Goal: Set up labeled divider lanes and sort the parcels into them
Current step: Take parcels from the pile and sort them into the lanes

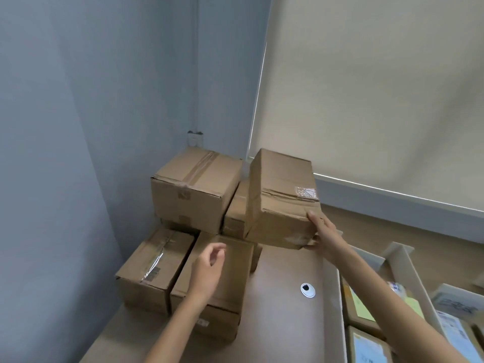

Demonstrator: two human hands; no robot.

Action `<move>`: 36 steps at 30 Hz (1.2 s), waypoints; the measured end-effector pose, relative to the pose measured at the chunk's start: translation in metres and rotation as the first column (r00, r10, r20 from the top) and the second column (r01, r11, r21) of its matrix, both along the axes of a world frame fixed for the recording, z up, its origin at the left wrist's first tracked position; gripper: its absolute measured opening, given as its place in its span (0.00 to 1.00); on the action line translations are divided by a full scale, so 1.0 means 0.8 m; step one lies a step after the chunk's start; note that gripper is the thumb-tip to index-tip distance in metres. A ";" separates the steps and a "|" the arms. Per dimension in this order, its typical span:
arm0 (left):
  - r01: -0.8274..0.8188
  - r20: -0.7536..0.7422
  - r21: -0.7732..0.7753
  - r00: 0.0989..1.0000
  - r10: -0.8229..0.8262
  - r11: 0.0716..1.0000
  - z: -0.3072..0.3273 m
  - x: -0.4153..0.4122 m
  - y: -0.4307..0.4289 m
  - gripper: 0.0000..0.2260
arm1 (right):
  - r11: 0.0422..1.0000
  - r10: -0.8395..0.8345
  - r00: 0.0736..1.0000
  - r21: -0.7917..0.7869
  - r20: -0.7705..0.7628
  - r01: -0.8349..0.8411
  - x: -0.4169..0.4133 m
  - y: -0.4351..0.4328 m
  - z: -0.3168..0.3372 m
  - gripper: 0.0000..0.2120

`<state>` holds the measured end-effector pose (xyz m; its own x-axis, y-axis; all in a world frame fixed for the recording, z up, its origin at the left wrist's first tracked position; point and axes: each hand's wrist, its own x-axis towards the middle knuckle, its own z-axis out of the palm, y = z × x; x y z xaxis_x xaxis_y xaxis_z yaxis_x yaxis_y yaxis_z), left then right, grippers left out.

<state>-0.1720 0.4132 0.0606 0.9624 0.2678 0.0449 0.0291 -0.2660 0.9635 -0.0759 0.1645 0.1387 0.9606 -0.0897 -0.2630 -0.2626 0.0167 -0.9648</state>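
Note:
A tilted brown cardboard parcel (281, 197) is lifted above the desk, and my right hand (323, 231) grips its lower right corner. My left hand (208, 265) hovers with loosely curled fingers above a flat brown parcel (230, 271) and holds nothing. More taped parcels form a stack in the corner: a large one on top (193, 187), a low one at the front left (154, 265), and a small one (235, 210) behind the lifted parcel. White divider walls (332, 297) stand at the right, with labelled parcels (366, 347) lying between them.
The beige desk (282, 318) has a round silver cable grommet (308, 290). A blue-grey wall closes the left side, and a cream roller blind (366, 87) hangs at the back right. Yellow-green paper slips (362, 307) lie in the lanes.

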 end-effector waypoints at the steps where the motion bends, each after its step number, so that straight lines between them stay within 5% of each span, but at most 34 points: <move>1: 0.014 0.003 -0.033 1.000 -0.014 0.999 0.014 -0.008 -0.006 0.10 | 1.000 0.010 1.000 0.017 0.028 -0.011 -0.027 -0.015 0.000 0.11; 5: 0.173 -0.096 -0.227 0.975 -0.199 0.958 0.059 -0.058 -0.044 0.34 | 0.989 0.108 0.991 0.092 0.081 -0.115 -0.136 -0.072 -0.011 0.16; 8: 0.359 -0.085 -0.433 0.897 -0.434 0.827 0.073 -0.111 -0.078 0.51 | 0.970 0.172 0.983 0.160 0.072 -0.181 -0.212 -0.102 -0.018 0.26; 12: 0.370 -0.022 -0.598 0.879 -0.476 0.711 0.072 -0.178 -0.117 0.47 | 0.972 0.218 0.971 0.065 0.098 -0.225 -0.292 -0.132 -0.016 0.23; 16: 0.280 0.029 -0.545 0.948 -0.316 0.790 0.069 -0.239 -0.142 0.39 | 0.913 0.169 0.938 -0.407 0.303 -0.033 -0.350 -0.143 -0.006 0.28; 18: 0.242 0.056 -0.453 0.968 -0.243 0.858 0.077 -0.270 -0.156 0.30 | 0.897 0.160 0.919 -0.441 0.361 0.017 -0.382 -0.130 0.004 0.30; 20: 0.209 0.082 -0.368 0.978 -0.193 0.906 0.089 -0.297 -0.171 0.27 | 0.925 0.199 0.925 -0.373 0.323 -0.069 -0.415 -0.109 0.017 0.36; 24: 0.241 0.146 -0.154 0.965 -0.219 0.958 0.099 -0.341 -0.192 0.37 | 0.964 0.156 0.919 -0.260 0.361 -0.061 -0.460 -0.089 0.019 0.39; 27: 0.369 0.252 -0.096 0.908 -0.336 0.924 0.110 -0.375 -0.196 0.25 | 0.992 0.016 0.935 -0.122 0.355 0.029 -0.489 -0.100 0.024 0.31; 31: 0.498 0.292 -0.135 0.846 -0.446 0.857 0.124 -0.405 -0.161 0.15 | 0.975 0.003 0.967 0.215 0.253 -0.059 -0.524 -0.125 0.027 0.28; 34: 0.381 0.351 -0.143 0.882 -0.313 0.914 0.124 -0.427 -0.123 0.12 | 0.920 0.020 0.993 0.386 0.117 -0.064 -0.555 -0.121 0.014 0.31; 36: 0.264 0.357 -0.121 0.911 -0.206 0.957 0.122 -0.441 -0.096 0.16 | 0.858 0.016 0.986 0.504 0.167 -0.100 -0.572 -0.125 -0.010 0.31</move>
<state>-0.5251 0.3363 0.1583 0.9331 0.0673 0.3533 -0.3494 -0.0639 0.9348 -0.5338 0.0646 0.1304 0.9915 0.0738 -0.1072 -0.1299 0.5057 -0.8529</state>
